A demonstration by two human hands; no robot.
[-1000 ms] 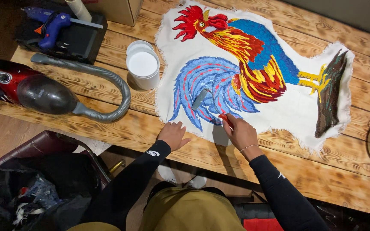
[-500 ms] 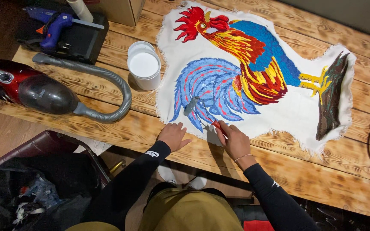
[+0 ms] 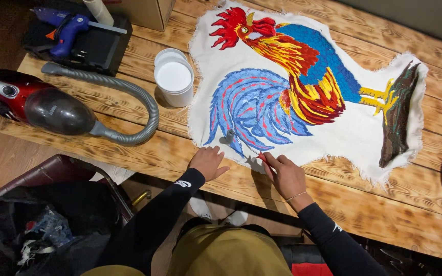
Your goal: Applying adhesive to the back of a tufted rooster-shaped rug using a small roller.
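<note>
While the right hand [image 3: 286, 175], gripping a small red tool [image 3: 262, 158], has slid down from the blue tail to the near fringe of the rooster cloth [image 3: 354, 134], the left hand [image 3: 208, 161] stays flat, fingers spread, beside it.

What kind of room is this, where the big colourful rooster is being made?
Probably a craft workshop or home studio. A rooster picture on white cloth lies on a wooden worktable, with a blue glue gun, a white tub and a small red vacuum cleaner nearby.
</note>
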